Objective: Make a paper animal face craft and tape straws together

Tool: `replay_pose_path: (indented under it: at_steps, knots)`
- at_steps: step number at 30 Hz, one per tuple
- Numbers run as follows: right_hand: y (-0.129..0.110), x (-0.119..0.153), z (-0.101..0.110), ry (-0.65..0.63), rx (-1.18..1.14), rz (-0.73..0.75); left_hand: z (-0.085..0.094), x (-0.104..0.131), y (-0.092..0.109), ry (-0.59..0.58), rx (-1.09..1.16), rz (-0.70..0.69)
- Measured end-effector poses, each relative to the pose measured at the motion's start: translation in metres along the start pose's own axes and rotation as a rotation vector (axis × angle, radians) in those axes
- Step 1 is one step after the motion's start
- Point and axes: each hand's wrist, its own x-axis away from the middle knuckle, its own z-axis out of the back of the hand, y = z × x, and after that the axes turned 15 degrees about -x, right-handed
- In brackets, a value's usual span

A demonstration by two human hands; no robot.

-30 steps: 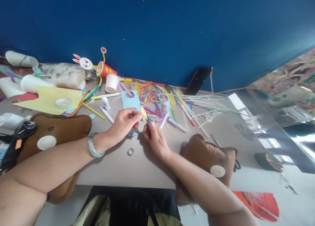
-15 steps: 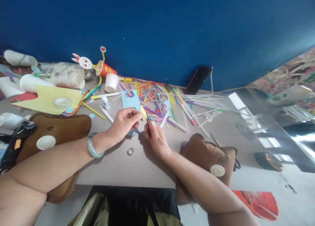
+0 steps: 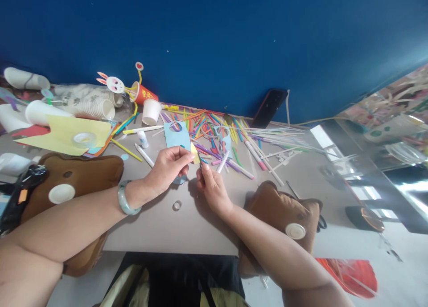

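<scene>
My left hand [image 3: 170,168] pinches a small piece of yellow paper [image 3: 194,153] between thumb and fingertips, above the table. Close on its right, my right hand [image 3: 214,190] is closed around scissors [image 3: 200,163], whose dark blades reach the paper's edge; the handles are mostly hidden in the fingers. Behind my left hand lies a light blue sheet [image 3: 177,137] with a round hole cut in it. A small clear ring [image 3: 177,205] rests on the table in front of both hands.
Many coloured sticks [image 3: 214,133] and markers [image 3: 223,161] spread behind my hands. Brown cushions [image 3: 110,171] flank my arms. A phone [image 3: 270,108] leans on the blue wall. Further left are a yellow sheet [image 3: 60,135], a tape roll [image 3: 83,140] and white paper cups [image 3: 151,112].
The yellow paper has turned slightly between my left fingertips. Both hands stay nearly in place, and the rest of the table looks the same.
</scene>
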Motion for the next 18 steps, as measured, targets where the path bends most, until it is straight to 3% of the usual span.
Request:
replay_pose_path:
  at_steps: [18]
  knots:
    - [-0.0003, 0.0003, -0.0019, 0.010, -0.035, 0.007, -0.0008, 0.0017, -0.0049, -0.041, -0.008, -0.019]
